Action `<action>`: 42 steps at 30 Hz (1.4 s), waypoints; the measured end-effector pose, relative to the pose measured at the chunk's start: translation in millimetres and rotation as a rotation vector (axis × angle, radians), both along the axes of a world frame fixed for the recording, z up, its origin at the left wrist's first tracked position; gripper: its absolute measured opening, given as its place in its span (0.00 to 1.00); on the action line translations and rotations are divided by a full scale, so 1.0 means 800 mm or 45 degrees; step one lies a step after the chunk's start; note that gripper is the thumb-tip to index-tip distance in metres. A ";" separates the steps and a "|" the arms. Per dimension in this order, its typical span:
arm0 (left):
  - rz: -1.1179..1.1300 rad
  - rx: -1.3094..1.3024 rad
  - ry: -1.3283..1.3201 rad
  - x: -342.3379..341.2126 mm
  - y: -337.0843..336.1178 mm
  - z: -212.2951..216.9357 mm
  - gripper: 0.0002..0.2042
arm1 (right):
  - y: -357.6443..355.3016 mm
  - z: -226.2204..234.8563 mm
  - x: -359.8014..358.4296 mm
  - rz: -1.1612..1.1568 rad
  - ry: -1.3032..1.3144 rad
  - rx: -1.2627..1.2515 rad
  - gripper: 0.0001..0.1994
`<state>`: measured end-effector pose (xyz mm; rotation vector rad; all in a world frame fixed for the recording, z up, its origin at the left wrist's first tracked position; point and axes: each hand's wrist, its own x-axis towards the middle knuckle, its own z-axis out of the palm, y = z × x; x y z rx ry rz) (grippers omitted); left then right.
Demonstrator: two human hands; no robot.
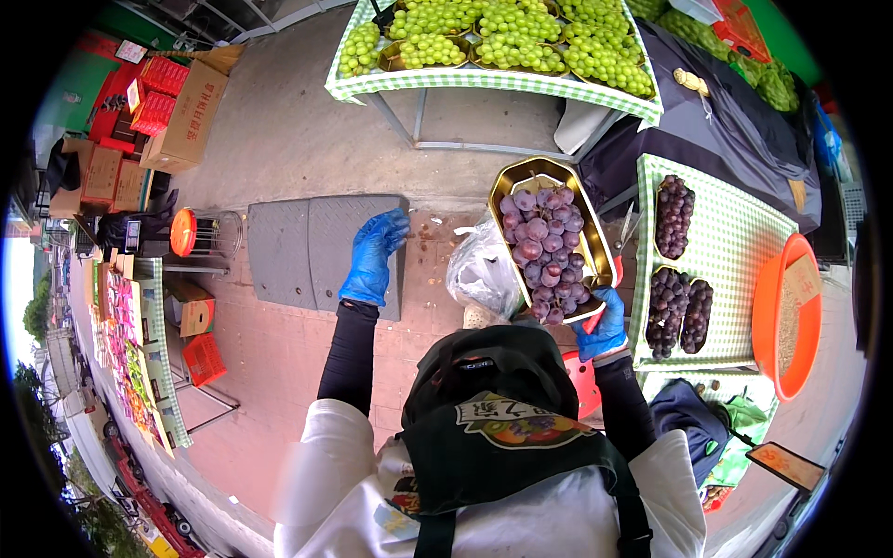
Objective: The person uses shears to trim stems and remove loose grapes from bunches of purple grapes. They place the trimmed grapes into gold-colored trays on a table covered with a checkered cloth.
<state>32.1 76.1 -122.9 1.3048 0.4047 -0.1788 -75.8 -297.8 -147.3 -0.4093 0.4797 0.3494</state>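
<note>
My right hand (603,325), in a blue glove, grips the lower right edge of a gold octagonal tray (588,209). A bunch of purple grapes (547,244) lies in this tilted tray. Red parts show beside the same hand; what they belong to I cannot make out. Out to the left, apart from the tray, my left hand (372,256) is raised in a blue glove. Its fingers are bent together, and whatever they may hold is hidden. A clear plastic bag (484,274) hangs just left of the tray, partly behind it.
Ahead, a checked table (502,86) bears trays of green grapes (516,33). To the right are a second checked table (735,279) with dark grapes (674,216) and an orange basin (802,363). A red stool (583,386) stands below my right arm; grey mats (288,251) lie leftward.
</note>
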 end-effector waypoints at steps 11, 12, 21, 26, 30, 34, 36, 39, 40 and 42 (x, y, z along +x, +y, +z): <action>0.349 0.202 0.565 -0.106 0.073 -0.190 0.12 | -0.021 -0.087 0.046 0.306 0.085 0.048 0.27; 0.385 0.224 0.601 -0.108 0.075 -0.222 0.11 | -0.014 -0.086 0.045 0.233 0.161 -0.056 0.24; -0.456 1.004 0.772 -0.045 0.120 -0.594 0.24 | 0.034 -0.263 0.064 0.084 0.013 -0.099 0.15; -0.757 1.277 0.489 0.001 0.165 -0.809 0.28 | 0.115 -0.381 0.128 -0.293 -0.007 0.437 0.21; -0.451 1.263 0.482 0.013 0.198 -0.953 0.29 | 0.075 -0.507 0.192 0.469 -0.089 0.963 0.24; -0.258 1.178 0.538 0.019 0.208 -1.052 0.27 | 0.082 -0.534 0.215 0.614 0.033 0.820 0.18; -0.402 1.433 0.191 0.017 0.214 -1.086 0.25 | 0.094 -0.535 0.203 0.399 0.132 0.627 0.11; -0.357 1.439 0.402 0.021 0.252 -1.129 0.18 | 0.151 -0.535 0.200 0.008 0.066 0.390 0.09; -0.443 1.514 0.411 0.026 0.251 -1.117 0.16 | 0.145 -0.545 0.207 0.127 0.023 0.418 0.09; -0.690 1.578 0.388 0.057 0.195 -1.075 0.13 | 0.117 -0.541 0.215 0.427 0.038 0.344 0.11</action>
